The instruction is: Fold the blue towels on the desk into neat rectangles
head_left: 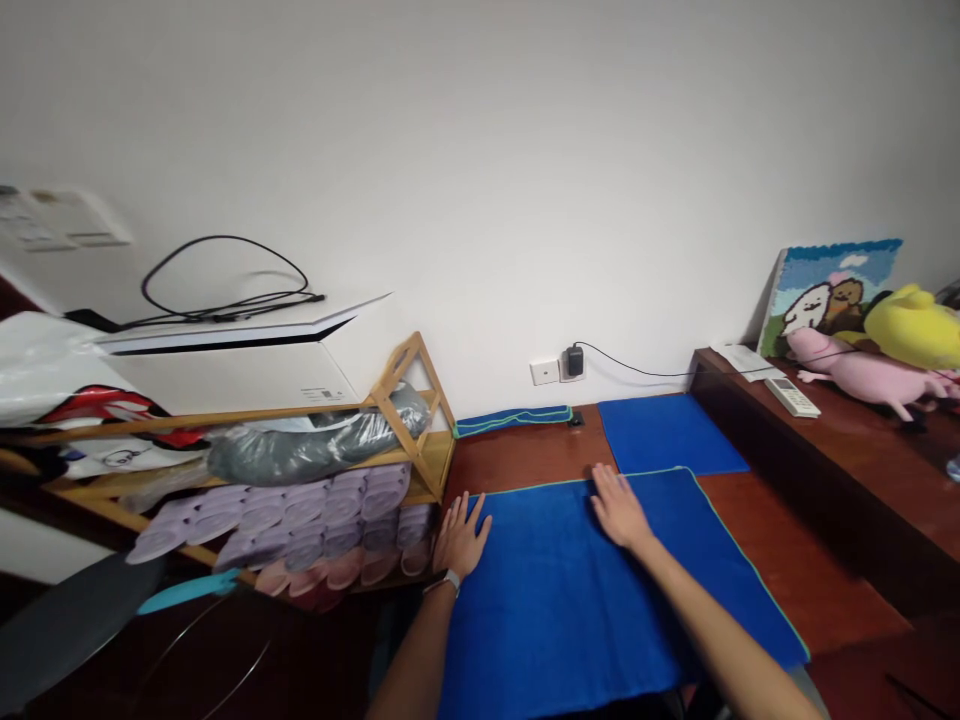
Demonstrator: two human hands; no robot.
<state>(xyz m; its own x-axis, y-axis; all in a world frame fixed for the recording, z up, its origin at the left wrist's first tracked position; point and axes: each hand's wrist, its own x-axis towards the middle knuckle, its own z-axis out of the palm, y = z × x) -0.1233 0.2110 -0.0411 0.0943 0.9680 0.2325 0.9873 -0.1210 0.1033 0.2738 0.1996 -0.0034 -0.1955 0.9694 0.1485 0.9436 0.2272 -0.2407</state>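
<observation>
A large blue cloth point(555, 590) with light green edging lies spread over the reddish-brown wooden tabletop point(517, 458), its near side reaching the bottom of the view. My left hand point(461, 538) rests at its far left corner, fingers spread, a watch band on the wrist. Flat near the middle of the far edge is my right hand point(619, 508), fingers stretched out and nothing held. Behind it to the right lies a smaller blue cloth point(667, 435). Against the wall is a folded blue cloth point(514, 420) with green edging.
A wooden rack point(420, 440) on the left holds lilac slippers point(315, 510), a plastic-wrapped bundle point(300, 452) and a white box point(247, 370). A charger point(574, 360) sits in the wall socket. On the raised right ledge are a remote control point(793, 397) and a pink plush toy point(862, 370).
</observation>
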